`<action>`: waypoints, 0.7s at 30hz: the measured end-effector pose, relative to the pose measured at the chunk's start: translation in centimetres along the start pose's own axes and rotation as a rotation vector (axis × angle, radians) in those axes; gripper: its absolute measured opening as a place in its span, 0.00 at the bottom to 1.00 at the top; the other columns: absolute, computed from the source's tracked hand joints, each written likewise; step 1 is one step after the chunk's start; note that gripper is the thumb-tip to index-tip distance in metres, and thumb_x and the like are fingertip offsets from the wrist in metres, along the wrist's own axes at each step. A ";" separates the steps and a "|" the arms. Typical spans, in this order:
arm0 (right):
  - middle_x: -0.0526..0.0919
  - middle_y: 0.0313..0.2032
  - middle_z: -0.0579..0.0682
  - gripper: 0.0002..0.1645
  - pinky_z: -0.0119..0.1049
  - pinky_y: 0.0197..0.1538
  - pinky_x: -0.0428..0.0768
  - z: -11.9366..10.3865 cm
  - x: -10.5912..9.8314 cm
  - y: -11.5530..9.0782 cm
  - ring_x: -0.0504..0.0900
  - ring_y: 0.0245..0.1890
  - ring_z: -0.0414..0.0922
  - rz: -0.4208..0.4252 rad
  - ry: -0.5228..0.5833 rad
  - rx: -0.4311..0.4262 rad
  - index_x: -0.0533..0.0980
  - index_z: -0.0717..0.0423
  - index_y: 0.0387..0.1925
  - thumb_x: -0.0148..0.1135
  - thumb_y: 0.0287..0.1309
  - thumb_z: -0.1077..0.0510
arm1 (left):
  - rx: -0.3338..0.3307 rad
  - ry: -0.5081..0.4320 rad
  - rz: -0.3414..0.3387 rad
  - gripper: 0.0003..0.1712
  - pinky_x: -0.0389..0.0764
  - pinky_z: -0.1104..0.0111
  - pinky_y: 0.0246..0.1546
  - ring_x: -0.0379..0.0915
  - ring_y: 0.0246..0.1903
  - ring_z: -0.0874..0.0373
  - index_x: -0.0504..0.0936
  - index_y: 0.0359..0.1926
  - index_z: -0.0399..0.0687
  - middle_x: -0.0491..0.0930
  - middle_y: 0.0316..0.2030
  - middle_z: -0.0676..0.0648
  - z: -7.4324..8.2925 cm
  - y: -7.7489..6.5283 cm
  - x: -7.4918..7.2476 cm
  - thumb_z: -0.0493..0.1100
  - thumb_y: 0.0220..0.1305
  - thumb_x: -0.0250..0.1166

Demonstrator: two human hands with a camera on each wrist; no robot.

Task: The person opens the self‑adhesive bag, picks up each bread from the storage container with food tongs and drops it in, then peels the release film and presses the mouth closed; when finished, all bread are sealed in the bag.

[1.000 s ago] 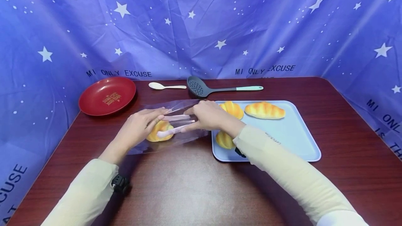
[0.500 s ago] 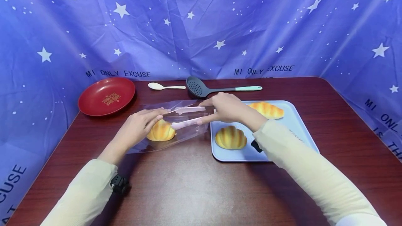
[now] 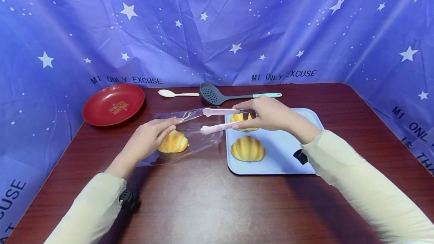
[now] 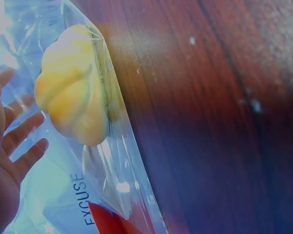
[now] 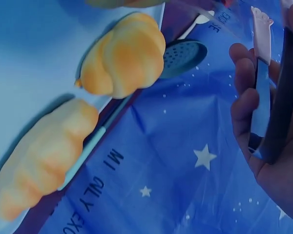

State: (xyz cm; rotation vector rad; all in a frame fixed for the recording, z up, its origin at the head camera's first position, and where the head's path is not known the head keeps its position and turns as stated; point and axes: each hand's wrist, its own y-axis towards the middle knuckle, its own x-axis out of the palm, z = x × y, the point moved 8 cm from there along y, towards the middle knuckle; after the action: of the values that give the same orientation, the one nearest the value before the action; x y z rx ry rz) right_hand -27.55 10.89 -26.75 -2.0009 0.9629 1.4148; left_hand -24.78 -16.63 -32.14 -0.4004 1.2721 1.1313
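Observation:
My left hand (image 3: 149, 134) pinches the raised edge of a clear plastic bag (image 3: 201, 144) at its mouth. Inside the bag lies a golden bread roll (image 3: 174, 142), just beside the fingers. My right hand (image 3: 274, 114) holds a pair of tongs (image 3: 218, 128) with pink tips, over the tray's left edge. The tong tips stand apart with nothing between them, pointing at the bag. Below them on the pale blue tray (image 3: 288, 157) sits a striped shell-shaped roll (image 3: 248, 149). A twisted roll (image 5: 127, 58) and a long loaf (image 5: 46, 156) show in the right wrist view; the hand hides the loaf from the head camera.
A red plate (image 3: 113, 102) stands at the back left. Along the table's back edge lie a white spoon (image 3: 178, 94) and a grey slotted ladle (image 3: 211, 93) with a mint handle end. A blue starry cloth (image 3: 190, 40) hangs behind the table.
My right hand has drawn the tongs rightward out of the bag, and their tips have come free of the roll inside. The left hand stays at the bag's mouth.

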 end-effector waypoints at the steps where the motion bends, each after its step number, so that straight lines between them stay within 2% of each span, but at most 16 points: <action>1: 0.82 0.27 0.39 0.39 0.37 0.30 0.73 0.1 -0.2 -0.3 0.74 0.24 0.38 0.004 0.004 -0.006 0.80 0.53 0.62 0.69 0.59 0.33 | 0.002 0.000 0.002 0.22 0.76 0.45 0.59 0.78 0.59 0.42 0.82 0.64 0.55 0.82 0.58 0.43 0.0 0.0 0.0 0.43 0.71 0.65; 12: 0.82 0.31 0.38 0.34 0.34 0.28 0.72 2.0 -1.9 -4.1 0.73 0.24 0.37 0.058 -0.019 -0.021 0.80 0.55 0.60 0.70 0.61 0.38 | 0.011 -0.007 0.023 0.20 0.76 0.46 0.60 0.78 0.59 0.44 0.83 0.63 0.53 0.82 0.59 0.43 0.1 0.0 0.0 0.43 0.72 0.65; 21: 0.80 0.30 0.38 0.34 0.32 0.28 0.70 4.9 -2.9 -6.9 0.70 0.24 0.37 0.092 -0.014 0.049 0.79 0.56 0.61 0.71 0.61 0.40 | -0.002 -0.009 0.021 0.20 0.75 0.45 0.60 0.78 0.59 0.44 0.82 0.63 0.52 0.82 0.59 0.43 -0.1 0.1 0.0 0.43 0.71 0.65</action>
State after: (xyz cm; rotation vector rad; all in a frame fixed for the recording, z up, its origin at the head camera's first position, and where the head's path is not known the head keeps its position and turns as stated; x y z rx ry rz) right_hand -25.59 19.58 -25.58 -1.9309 1.0854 1.4383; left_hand -24.88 -16.64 -32.19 -0.3834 1.2705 1.1512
